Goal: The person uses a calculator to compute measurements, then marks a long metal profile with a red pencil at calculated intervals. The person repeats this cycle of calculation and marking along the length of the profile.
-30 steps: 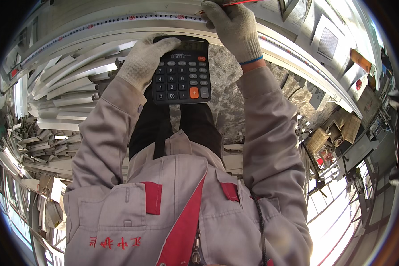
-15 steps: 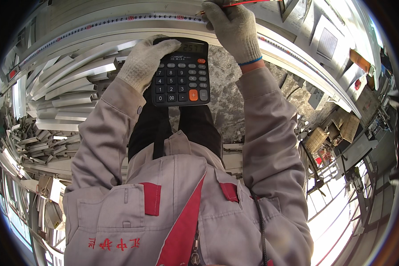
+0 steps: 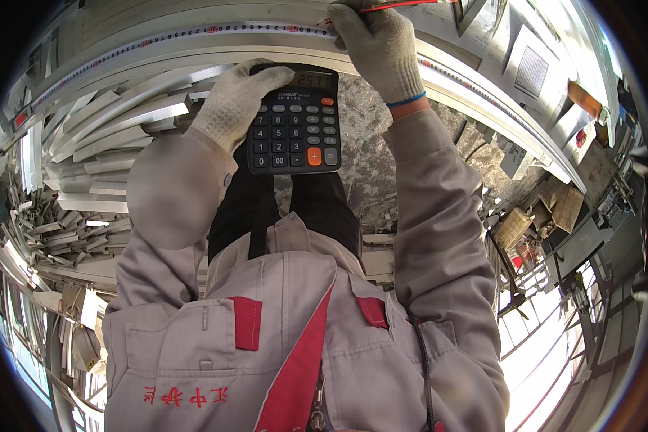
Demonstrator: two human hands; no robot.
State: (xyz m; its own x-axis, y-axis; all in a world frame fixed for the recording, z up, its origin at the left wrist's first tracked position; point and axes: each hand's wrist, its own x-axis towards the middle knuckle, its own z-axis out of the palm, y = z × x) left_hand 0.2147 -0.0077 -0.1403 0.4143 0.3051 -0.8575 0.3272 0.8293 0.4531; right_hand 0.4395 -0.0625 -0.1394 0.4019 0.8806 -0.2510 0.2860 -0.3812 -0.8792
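Note:
A black calculator (image 3: 293, 133) with dark keys and an orange plus key is held upright in front of me. My left hand (image 3: 235, 97), in a knitted off-white glove, grips its upper left corner, thumb across the edge of the display. At the top, my right hand (image 3: 379, 50), gloved alike with a blue cuff edge, is closed round a red pencil (image 3: 403, 4). The pencil's tip points left, close above a tape measure (image 3: 173, 39). That tape lies stretched along a long pale metal profile (image 3: 266, 45), passing behind the right hand.
Many cut metal profiles (image 3: 115, 129) are stacked at the left, with shorter offcuts (image 3: 57, 241) below them. Cardboard boxes (image 3: 515, 225) stand at the right. A sheet with a grey panel (image 3: 531, 68) lies at the upper right. Below the profile is a stained grey floor (image 3: 367, 144).
Almost nothing differs. The calculator has shifted very slightly down, and both hands keep their hold.

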